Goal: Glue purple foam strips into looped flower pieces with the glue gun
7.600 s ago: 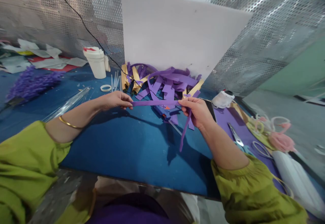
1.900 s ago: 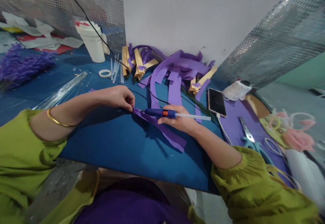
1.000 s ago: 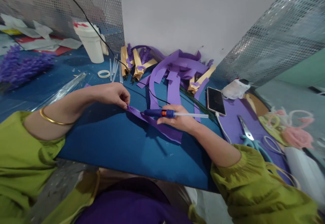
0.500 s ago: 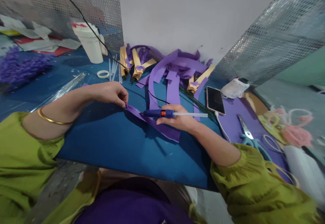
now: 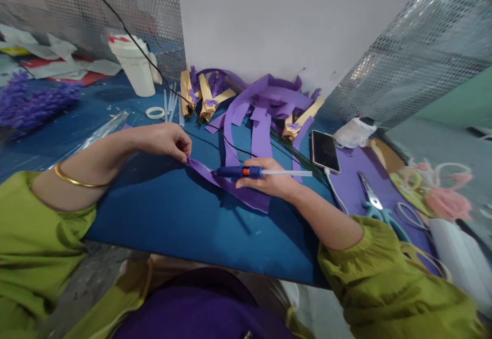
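A purple foam strip [image 5: 246, 196] lies slantwise on the blue table [image 5: 184, 226]. My left hand [image 5: 167, 141] pinches its upper left end. My right hand [image 5: 269, 181] rests on the strip and grips a blue glue gun [image 5: 240, 172] lying level, its nozzle pointing left onto the strip and a clear glue stick jutting out to the right. A black cord runs from the gun up toward the back wall.
A heap of purple and tan strips [image 5: 265, 105] sits behind the hands. A phone [image 5: 325, 150], scissors [image 5: 371, 200] and pink flowers [image 5: 448, 203] lie at the right. A white tub [image 5: 132, 66], tape ring [image 5: 155, 113], glue sticks and purple flower bunch [image 5: 33, 104] are at the left.
Earlier both hands held the strip stretched in the air; now it lies on the table with the glue gun on it. Over the last second the hands and strip barely shifted left.
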{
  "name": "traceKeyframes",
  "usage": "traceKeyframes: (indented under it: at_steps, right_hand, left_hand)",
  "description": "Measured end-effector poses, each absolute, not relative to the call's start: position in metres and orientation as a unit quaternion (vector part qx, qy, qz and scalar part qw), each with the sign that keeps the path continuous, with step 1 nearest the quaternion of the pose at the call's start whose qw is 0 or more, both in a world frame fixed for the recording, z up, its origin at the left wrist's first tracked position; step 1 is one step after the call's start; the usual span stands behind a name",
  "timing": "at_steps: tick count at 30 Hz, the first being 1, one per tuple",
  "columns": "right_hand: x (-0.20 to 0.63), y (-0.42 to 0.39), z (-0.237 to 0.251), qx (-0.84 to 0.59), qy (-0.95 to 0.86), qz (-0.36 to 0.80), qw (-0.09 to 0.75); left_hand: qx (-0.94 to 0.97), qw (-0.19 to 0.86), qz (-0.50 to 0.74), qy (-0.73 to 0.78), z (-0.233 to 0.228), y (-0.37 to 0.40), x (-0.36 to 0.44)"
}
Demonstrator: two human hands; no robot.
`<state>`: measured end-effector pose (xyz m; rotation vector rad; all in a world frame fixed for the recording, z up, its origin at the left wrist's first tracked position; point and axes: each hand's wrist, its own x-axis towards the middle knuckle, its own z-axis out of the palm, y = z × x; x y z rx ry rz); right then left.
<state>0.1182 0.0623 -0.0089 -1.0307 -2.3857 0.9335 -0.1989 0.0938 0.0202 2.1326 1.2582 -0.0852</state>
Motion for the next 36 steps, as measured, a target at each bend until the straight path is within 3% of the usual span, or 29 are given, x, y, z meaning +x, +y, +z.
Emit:
traceKeyframes:
  at_steps: [20, 24, 32, 36]
  right_hand:
    - [0.12, 0.064, -0.009, -0.323, -0.884, 0.288, 0.178]
    - [0.123, 0.067, -0.012, -0.235, -0.938, 0.203, 0.155]
    - [0.124, 0.065, -0.012, -0.181, -0.973, -0.126, 0.071]
    - [0.126, 0.065, -0.012, -0.16, -0.969, -0.148, 0.121]
  left_hand:
    - [0.815, 0.337, -0.046, 0.469, 0.018, 0.094, -0.2]
    - [0.81, 0.342, -0.053, 0.474, 0.018, 0.09, -0.195]
    - [0.809, 0.353, -0.065, 0.465, 0.023, 0.087, -0.194]
    - [0.812, 0.354, -0.068, 0.458, 0.024, 0.087, -0.196]
